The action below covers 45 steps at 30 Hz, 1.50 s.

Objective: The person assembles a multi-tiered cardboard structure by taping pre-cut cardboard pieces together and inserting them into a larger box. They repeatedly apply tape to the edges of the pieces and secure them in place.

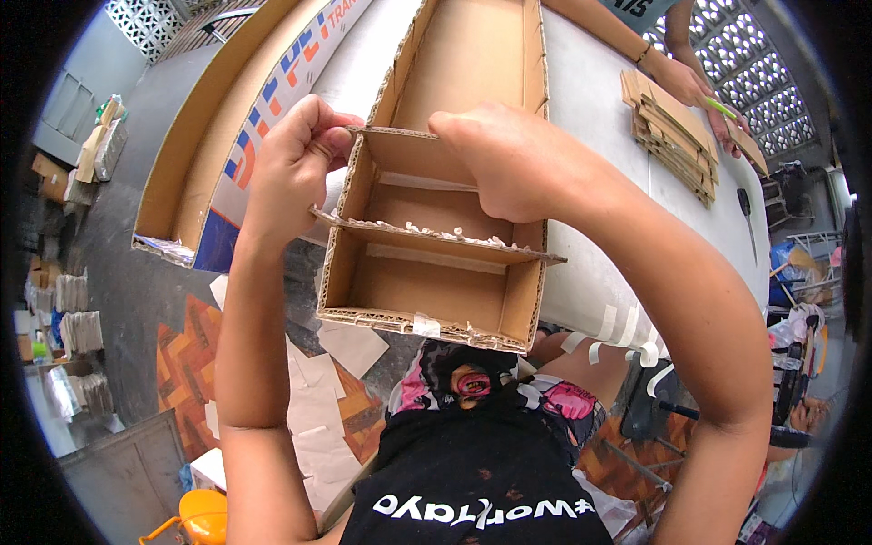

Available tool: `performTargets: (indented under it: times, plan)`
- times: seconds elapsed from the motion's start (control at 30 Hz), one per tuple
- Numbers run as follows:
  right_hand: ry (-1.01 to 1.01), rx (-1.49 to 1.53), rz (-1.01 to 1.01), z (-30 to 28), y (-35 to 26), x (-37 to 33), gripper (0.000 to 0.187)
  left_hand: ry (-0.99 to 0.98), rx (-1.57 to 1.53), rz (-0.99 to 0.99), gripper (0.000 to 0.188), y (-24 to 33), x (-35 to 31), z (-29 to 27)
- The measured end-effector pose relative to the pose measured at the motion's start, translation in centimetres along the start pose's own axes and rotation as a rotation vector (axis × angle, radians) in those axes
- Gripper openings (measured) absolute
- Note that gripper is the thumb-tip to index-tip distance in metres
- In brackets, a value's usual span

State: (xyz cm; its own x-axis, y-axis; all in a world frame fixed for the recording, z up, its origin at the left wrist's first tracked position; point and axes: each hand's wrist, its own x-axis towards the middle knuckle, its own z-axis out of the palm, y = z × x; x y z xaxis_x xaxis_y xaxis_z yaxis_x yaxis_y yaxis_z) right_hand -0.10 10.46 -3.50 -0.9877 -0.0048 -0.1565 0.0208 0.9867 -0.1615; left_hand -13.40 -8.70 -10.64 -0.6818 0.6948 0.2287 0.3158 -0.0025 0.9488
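Holding a divider's edge [398, 136] between open compartments [477, 64] with both hands [298, 154] [504, 154].

A white table [590, 100] holds a long brown cardboard box [472, 59] that reaches its near edge. Close to the right edge lie a pile of flat cardboard strips [672, 136] and a thin black tool [745, 202]. White tape bits [609, 322] stick to the near edge.
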Motion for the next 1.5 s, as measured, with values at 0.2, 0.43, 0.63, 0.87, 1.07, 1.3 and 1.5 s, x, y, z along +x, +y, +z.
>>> performTargets:
  times: [0.2, 0.43, 0.63, 0.87, 1.07, 1.3, 1.5]
  plan:
    - [-0.039, -0.022, -0.002, -0.1, -0.1, 0.3, 0.027, -0.009, 0.013, 0.017, 0.01, 0.1, 0.1, -0.2]
    - [-0.03, 0.052, -0.001, 0.2, 0.2, 0.0, 0.039, -0.067, 0.089, 0.097, 0.014, 0.5, 0.5, -0.6]
    - [-0.027, -0.032, 0.001, 0.3, 0.1, -0.2, 0.041, -0.121, 0.08, -0.039, 0.013, 0.9, 0.5, -1.1]
    - [-0.177, -0.147, 0.096, -1.9, -1.3, -1.1, 0.066, -0.184, 0.055, 0.048, 0.012, 0.2, 1.6, -1.5]
    - [-0.032, -0.329, 0.227, -6.2, -0.7, -4.2, 0.004, -0.156, 0.111, 0.01, 0.014, -0.1, 1.4, -2.3]
    - [0.195, -0.367, -0.068, -3.4, 2.1, -6.1, 0.006, -0.178, 0.199, 0.024, 0.01, 0.8, 1.4, -1.5]
    - [0.337, -0.409, -0.168, -1.9, 1.4, -6.0, 0.006, -0.145, 0.212, 0.047, 0.013, 1.2, 1.0, -0.9]
